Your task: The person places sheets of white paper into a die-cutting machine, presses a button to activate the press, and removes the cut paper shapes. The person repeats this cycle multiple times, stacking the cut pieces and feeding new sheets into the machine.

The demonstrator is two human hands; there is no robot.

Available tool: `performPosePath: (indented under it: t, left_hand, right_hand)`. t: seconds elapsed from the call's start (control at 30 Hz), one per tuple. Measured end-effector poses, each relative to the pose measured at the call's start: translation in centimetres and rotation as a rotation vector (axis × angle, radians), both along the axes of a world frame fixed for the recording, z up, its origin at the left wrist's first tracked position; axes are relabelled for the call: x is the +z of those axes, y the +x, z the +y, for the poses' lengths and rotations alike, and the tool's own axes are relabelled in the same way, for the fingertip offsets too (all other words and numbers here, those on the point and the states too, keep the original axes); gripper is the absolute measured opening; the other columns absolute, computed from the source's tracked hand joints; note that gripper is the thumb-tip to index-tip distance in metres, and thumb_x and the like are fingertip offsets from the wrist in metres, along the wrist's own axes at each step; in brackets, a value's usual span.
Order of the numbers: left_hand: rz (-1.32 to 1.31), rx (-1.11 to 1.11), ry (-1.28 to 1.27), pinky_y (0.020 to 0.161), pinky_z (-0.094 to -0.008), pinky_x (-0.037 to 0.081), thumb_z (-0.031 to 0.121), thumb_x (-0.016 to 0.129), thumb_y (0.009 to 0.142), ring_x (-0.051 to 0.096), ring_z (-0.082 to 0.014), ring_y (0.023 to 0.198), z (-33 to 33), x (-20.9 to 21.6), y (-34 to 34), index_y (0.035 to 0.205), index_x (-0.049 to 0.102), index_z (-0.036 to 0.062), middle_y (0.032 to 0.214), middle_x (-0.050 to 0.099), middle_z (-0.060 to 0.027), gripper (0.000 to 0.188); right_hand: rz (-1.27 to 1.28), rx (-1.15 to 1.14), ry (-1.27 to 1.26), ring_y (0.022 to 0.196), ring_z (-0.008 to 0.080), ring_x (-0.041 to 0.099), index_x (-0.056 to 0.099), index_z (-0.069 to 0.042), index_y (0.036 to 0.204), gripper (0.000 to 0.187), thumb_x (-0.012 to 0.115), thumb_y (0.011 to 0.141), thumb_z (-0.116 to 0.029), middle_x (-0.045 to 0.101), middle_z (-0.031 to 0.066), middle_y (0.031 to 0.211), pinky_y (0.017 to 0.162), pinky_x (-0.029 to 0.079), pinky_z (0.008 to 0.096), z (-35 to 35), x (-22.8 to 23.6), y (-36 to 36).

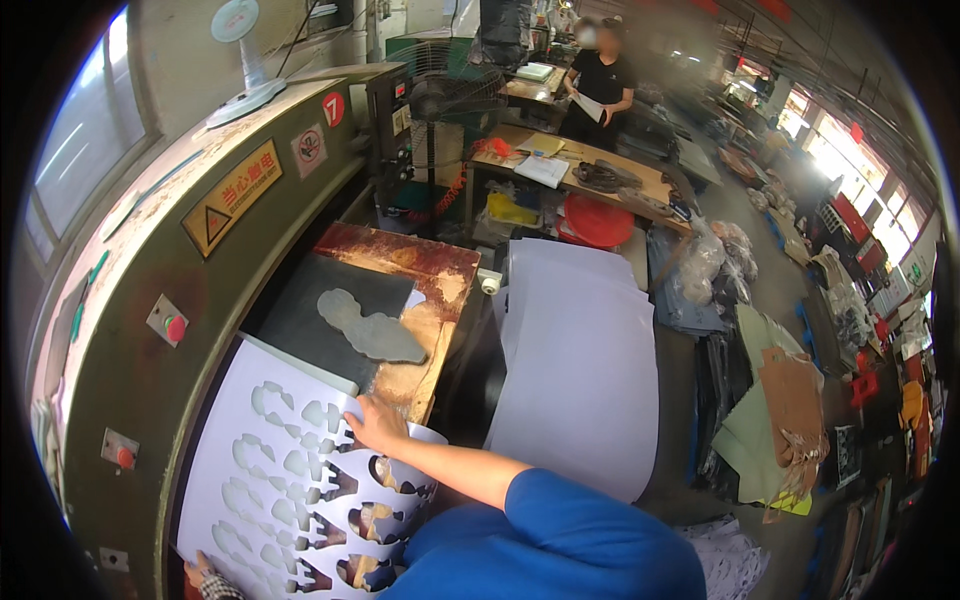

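Observation:
A large white sheet (pixel 222 415) with rows of shaped cut-outs lies across the bed of a green press. My right hand (pixel 378 423) is closed on its far right corner, thumb and fingers at the edge. At the lower left my left hand (pixel 200 570), with a checked cuff, grips the sheet's near edge; part of it is cut off by the picture's rim. Beyond the sheet, a grey sole-shaped piece (pixel 372 328) rests on a black mat (pixel 310 300) and the worn wooden board (pixel 455 285).
The press beam (pixel 240 270) with red push buttons runs along the left. A stack of white sheets (pixel 580 360) stands to the right. Behind are a fan (pixel 432 100), a workbench (pixel 650 185) and another person (pixel 603 80) holding papers. Green and brown sheets (pixel 790 400) lie farther right.

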State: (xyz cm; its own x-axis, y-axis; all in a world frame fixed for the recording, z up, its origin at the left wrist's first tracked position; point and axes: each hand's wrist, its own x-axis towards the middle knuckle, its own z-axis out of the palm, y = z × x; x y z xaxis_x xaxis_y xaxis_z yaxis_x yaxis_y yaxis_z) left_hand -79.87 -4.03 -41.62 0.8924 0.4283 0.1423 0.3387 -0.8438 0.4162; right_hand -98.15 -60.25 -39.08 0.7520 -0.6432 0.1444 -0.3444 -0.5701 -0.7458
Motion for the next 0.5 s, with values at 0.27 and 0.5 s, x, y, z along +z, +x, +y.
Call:
performPosePath:
  t: [0.27,0.5]
  left_hand:
    - [-0.105,-0.203,-0.052,0.080,-0.0392,0.048,0.037,0.048,0.093,0.061,-0.0372,0.090,3.5,-1.3,-2.9,0.115,0.055,-0.0054,0.102,0.064,-0.0247,0.049]
    - [-0.114,-0.048,0.159,0.081,-0.0396,0.048,0.037,0.047,0.093,0.061,-0.0379,0.092,0.3,-1.1,-9.6,0.116,0.054,-0.0043,0.104,0.063,-0.0246,0.048]
  right_hand:
    - [-0.171,-0.023,0.213,0.083,0.0354,0.064,0.064,-0.005,0.094,0.028,0.061,0.083,-0.031,0.066,0.0172,0.086,0.072,0.051,0.0413,-1.3,1.3,-0.9]
    - [-0.032,0.021,0.194,0.069,0.0287,0.066,0.067,-0.005,0.086,0.018,0.065,0.081,-0.022,0.066,0.0155,0.074,0.063,0.052,0.0348,-4.3,2.2,-8.5]
